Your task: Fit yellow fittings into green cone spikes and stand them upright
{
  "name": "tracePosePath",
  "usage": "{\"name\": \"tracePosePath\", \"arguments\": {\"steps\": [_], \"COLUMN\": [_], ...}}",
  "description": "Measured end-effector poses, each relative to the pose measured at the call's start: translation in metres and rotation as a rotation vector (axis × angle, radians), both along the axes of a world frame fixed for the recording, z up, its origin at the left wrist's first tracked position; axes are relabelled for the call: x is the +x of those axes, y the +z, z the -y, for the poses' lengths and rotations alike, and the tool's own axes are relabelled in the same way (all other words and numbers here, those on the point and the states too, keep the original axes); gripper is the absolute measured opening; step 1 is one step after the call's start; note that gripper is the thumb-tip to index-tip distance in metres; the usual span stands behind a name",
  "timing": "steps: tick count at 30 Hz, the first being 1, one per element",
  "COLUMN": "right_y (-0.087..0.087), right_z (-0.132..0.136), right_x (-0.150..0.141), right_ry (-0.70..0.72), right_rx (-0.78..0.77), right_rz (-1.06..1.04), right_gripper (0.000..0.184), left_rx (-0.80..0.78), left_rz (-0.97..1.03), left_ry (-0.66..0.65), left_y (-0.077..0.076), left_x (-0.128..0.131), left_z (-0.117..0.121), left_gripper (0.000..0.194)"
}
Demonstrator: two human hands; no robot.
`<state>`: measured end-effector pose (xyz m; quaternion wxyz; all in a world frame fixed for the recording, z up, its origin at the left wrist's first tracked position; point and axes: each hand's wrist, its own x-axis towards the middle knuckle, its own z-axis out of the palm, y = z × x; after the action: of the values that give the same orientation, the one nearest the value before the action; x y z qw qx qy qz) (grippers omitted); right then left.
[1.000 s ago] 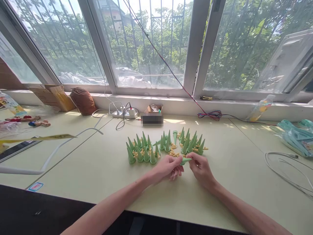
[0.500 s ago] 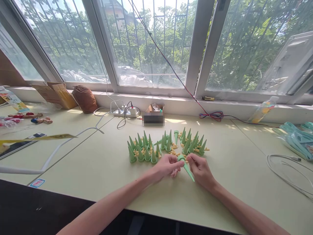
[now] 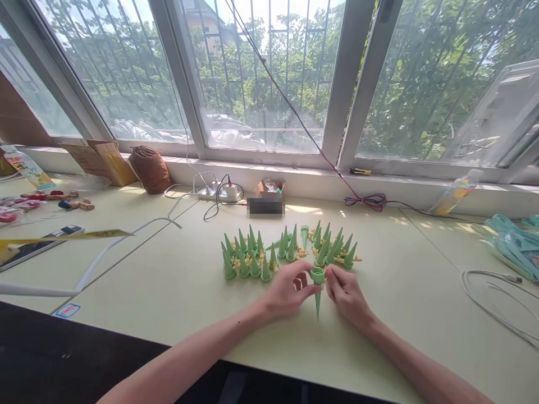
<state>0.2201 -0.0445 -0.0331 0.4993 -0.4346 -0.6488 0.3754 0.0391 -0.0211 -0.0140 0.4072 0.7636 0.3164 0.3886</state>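
Observation:
A green plant watering spike (image 3: pixel 318 297) points tip down above the table, its round open cup facing up. My left hand (image 3: pixel 290 289) grips it just below the cup, between thumb and fingers. Against the cup's right side, my right hand (image 3: pixel 347 292) is closed in a pinch. A bit of yellow shows at its fingertips, like the small yellow valves, but most of that piece is hidden. Behind my hands several green spikes stand tip up in a left group (image 3: pixel 244 255) and a right group (image 3: pixel 332 247). Yellow valves (image 3: pixel 301 254) lie among them.
Farther back are a power strip (image 3: pixel 219 192), a small cardboard box (image 3: pixel 269 188) and coiled red-black wire (image 3: pixel 370 201). A white cable (image 3: pixel 484 286) and teal plastic items (image 3: pixel 511 241) lie at right. On the left are a phone (image 3: pixel 42 247) and small dolls (image 3: pixel 76 203).
The held spike has turned from slanting down right to nearly vertical, its cup opening now facing up. My right hand stays pinched beside it. The whole view has shifted slightly.

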Motion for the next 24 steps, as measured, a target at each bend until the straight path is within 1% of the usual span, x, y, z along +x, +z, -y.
{"name": "tracePosePath", "arguments": {"steps": [4, 10, 14, 17, 20, 24], "right_y": [0.003, 0.004, 0.004, 0.002, -0.002, -0.007], "right_z": [0.002, 0.002, 0.003, 0.003, 0.001, -0.002], "right_x": [-0.001, -0.001, 0.000, 0.000, 0.001, 0.001], "right_ry": [0.040, 0.045, 0.047, 0.050, 0.050, 0.016], "right_rx": [-0.022, -0.006, -0.009, -0.019, -0.037, -0.019], "right_rz": [-0.061, -0.060, -0.072, -0.082, -0.074, 0.004], "right_gripper": [0.044, 0.045, 0.044, 0.044, 0.043, 0.046], "left_rx": [0.177, 0.320, 0.372, 0.391, 0.463, 0.515], "left_rz": [-0.011, -0.048, -0.060, -0.114, -0.197, -0.297], "left_ry": [-0.032, -0.080, -0.093, -0.080, -0.052, -0.051], "left_y": [-0.002, -0.005, -0.002, -0.001, -0.003, -0.009], "left_x": [-0.001, -0.003, -0.003, -0.004, -0.007, -0.012], "left_z": [0.002, 0.004, 0.004, 0.005, 0.003, 0.000], "left_gripper": [0.021, 0.021, 0.025, 0.029, 0.032, 0.036]}}
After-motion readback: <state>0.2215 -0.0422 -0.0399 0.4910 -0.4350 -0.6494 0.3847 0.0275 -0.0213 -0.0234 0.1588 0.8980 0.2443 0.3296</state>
